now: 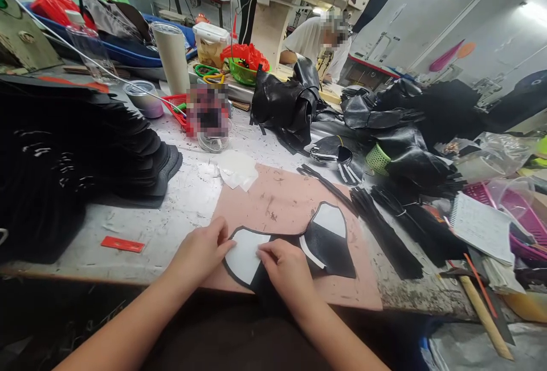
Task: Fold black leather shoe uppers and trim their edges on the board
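A curved black leather piece [329, 248] with white backing patches at both ends lies on a pinkish mat [277, 200], shaped like a shoe upper. A white strip runs along part of its inner edge. At the left end, my left hand [206, 245] is closed, thumb and forefinger pinching the dark rim beside the white patch [244, 257]. My right hand [287, 268] is closed too, its fingertips pinched together at that patch's right side. Below the right hand, part of the leather hangs over the table's front edge.
A tall pile of black cut pieces [106, 154] stands at left, near a red flat strip [122, 244]. Black strips [387, 234], leather bundles [286, 103], a notebook [482, 225] and a wooden-handled hammer [487, 317] are on the right. A person [307, 37] works beyond the table.
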`<state>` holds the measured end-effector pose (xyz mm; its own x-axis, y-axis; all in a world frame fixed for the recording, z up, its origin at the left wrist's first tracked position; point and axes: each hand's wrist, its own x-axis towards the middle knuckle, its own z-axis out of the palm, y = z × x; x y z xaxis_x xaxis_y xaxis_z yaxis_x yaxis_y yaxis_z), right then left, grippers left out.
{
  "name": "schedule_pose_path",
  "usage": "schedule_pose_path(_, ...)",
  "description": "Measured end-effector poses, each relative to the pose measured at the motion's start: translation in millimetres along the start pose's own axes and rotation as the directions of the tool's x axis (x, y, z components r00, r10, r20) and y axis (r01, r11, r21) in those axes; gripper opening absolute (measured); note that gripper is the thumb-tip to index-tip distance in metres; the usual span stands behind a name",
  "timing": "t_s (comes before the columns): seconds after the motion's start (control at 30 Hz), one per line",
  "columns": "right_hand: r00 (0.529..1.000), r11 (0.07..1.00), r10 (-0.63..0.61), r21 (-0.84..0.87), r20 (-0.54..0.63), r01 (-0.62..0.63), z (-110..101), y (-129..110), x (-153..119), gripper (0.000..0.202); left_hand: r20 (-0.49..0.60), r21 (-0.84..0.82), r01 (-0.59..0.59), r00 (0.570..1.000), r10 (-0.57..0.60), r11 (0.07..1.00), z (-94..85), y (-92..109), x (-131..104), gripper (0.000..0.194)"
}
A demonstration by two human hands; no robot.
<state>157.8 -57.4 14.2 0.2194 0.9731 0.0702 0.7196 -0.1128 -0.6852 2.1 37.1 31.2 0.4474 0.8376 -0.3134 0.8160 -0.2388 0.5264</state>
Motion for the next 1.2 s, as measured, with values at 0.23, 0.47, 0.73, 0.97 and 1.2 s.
schedule_pose_path(0.23, 0.999, 0.999, 0.036, -0.004, 0.037, -0.035, 0, 1, 2, 0.011, 0.023, 0.093, -0.018, 1.000, 0.016, 0.995, 0.6, 4, -1, 0.015)
schedule_pose_path(0.47, 0.980, 0.909, -0.199, -0.372, 0.006, 0.187, 4, 0, 4, 0.012, -0.033, 0.303, -0.319, 0.938, 0.344, 0.898, 5.6, -8, 3, 0.011)
schedule_pose_path(0.73, 0.948, 0.817, -0.276, -0.482, 0.158, 0.318, -6, -8, -9, 0.032, -0.120, 0.335, -0.621, 0.718, 0.685, 0.709, 8.8, -42, 0, 0.022)
schedule_pose_path(0.97, 0.963, 0.894, -0.186, -0.373, 0.195, 0.248, -35, -4, -18, 0.007, -0.211, 0.366, -0.615, 0.676, 0.706, 0.698, 12.3, -48, -17, 0.027)
schedule_pose_path(1.2, 0.960, 0.848, -0.094, -0.484, 0.263, 0.215, -85, 44, -47, 0.059, -0.208, 0.256, -0.544, 0.776, 0.596, 0.799, -0.5, -52, -18, 0.022)
